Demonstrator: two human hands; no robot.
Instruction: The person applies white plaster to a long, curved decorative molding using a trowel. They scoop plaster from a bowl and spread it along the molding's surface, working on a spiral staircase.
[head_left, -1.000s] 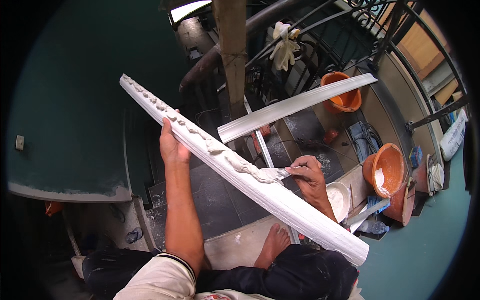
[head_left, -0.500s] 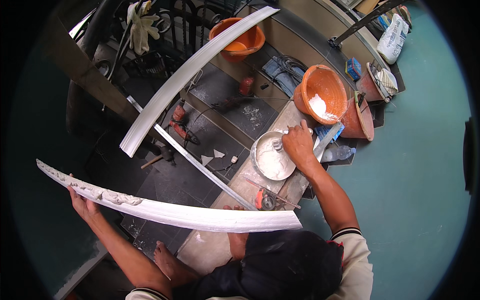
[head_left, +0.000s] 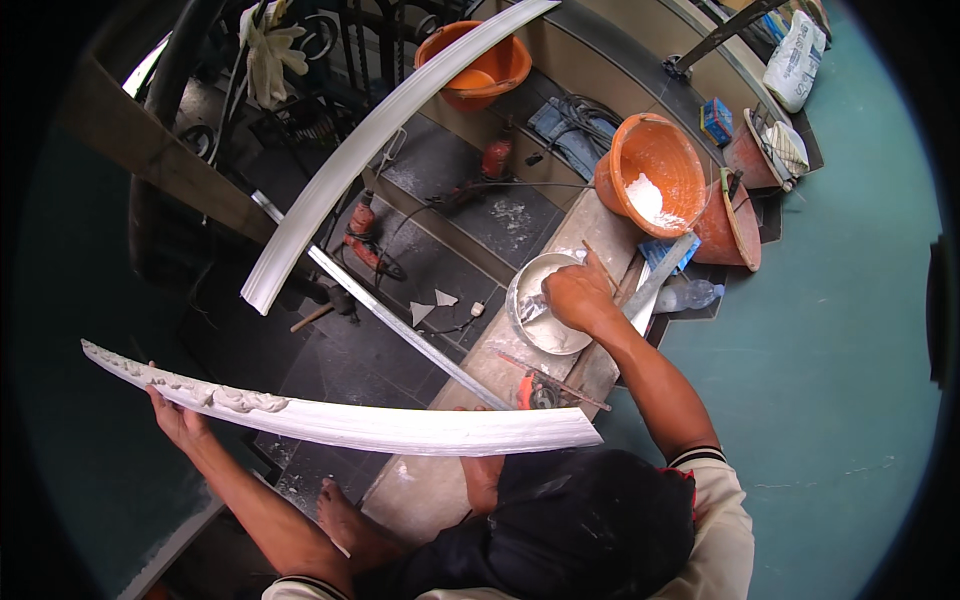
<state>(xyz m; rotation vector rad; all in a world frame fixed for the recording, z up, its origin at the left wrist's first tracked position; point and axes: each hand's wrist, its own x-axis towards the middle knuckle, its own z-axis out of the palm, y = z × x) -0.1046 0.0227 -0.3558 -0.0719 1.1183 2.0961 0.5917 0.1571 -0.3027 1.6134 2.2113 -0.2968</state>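
The long white strip lies across the lower part of the view, over the person's legs, its left end raised over the dark floor. It is gently curved, with fine lines running along its length and a squared-off right end. Lumpy, greyish-white paste sits in a ragged ridge along its left part; the right part is bare white, with a slightly rough face.

The left hand is curled around the strip near its left end, supporting it from the near edge. The right hand is closed, fingers bent, on a small metal scraper dipped into a round bowl of white paste on the pale ledge.

The strip covers part of the left hand's fingers, with just a tip showing past its far edge. The right hand hides the scraper's handle and some of the bowl, and the blade's exact outline is hard to make out against the paste. A second white strip hides part of an orange bucket, and its far end meets the top of the picture. The dark left side shows little detail.
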